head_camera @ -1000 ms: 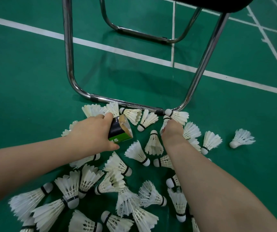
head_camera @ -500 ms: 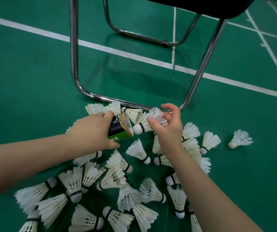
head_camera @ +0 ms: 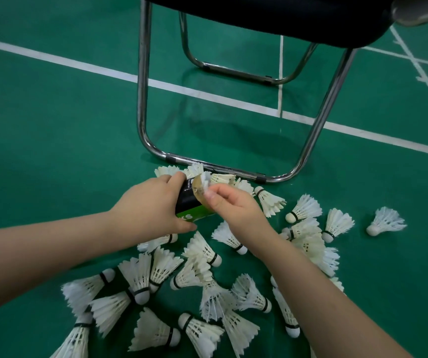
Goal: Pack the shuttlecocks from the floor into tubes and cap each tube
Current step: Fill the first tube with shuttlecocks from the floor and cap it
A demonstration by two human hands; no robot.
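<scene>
Fingers (head_camera: 216, 193) of the right hand (head_camera: 236, 210) pinch a shuttlecock (head_camera: 204, 179) by its white feather skirt, right at the open mouth of the tube (head_camera: 188, 202). The cork end is out of sight, so it is probably pointed into the opening; holding the feathers would let the hand steer the cork in first without crushing the skirt.

The left hand (head_camera: 145, 210) wraps around the tube just above the floor, its fingers curled over the top and the thumb underneath. It tilts the mouth up and across toward the right hand, which seems meant to keep the feed short and straight. The tube shows a dark body, a bright green band with white lettering and a brownish cardboard rim. Most of its length is hidden under the left hand, so how full it is cannot be told. No cap is in view.

Below and to the right of both hands, the loose shuttlecocks (head_camera: 200, 250) lie scattered on the green floor (head_camera: 52, 125), pointing every way, some overlapping. They have pale feathers, dark bands and white corks. One lone shuttlecock (head_camera: 386, 220) lies well apart on the right. With this many left, the packing looks far from finished.

Just behind the tube stands a chair (head_camera: 142, 99), its chrome frame resting on the floor and a few shuttlecocks touching its bottom bar. White court lines (head_camera: 220, 100) run across the floor beyond it.
</scene>
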